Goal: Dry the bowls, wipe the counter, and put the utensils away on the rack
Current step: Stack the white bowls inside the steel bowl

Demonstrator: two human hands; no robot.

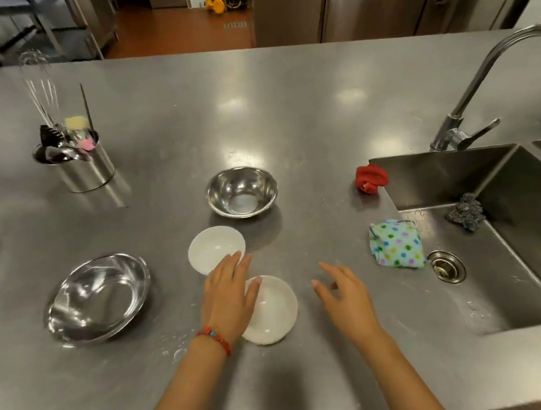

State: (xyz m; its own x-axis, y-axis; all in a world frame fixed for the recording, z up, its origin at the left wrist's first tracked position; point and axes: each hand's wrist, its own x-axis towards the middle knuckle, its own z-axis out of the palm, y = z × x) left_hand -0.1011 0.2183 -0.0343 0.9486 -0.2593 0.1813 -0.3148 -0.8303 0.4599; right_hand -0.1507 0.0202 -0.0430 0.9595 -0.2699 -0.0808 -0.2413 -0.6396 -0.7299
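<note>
On the counter (285, 117), a utensil holder (85, 167) stands toward the far left edge. Nearer, a large steel bowl (97, 298), two white bowls (216, 248) (272, 309) and a small steel bowl (241, 191). The left hand (228, 296), fingers spread, overlaps both white bowls. The right hand (344, 295) hovers, fingers loosely apart, holding nothing. A dotted cloth (396, 245) lies on the sink (512, 276) edge.

Both my forearms are showing bare to the near edge of view; I am wearing no sleeves within it. My left hand (228, 299) is carrying a beaded bracelet (215, 339) at the wrist: red beads, with one or two turquoise ones. My right hand (344, 295) is wearing nothing. Fingernails are looking short and unpainted.
</note>
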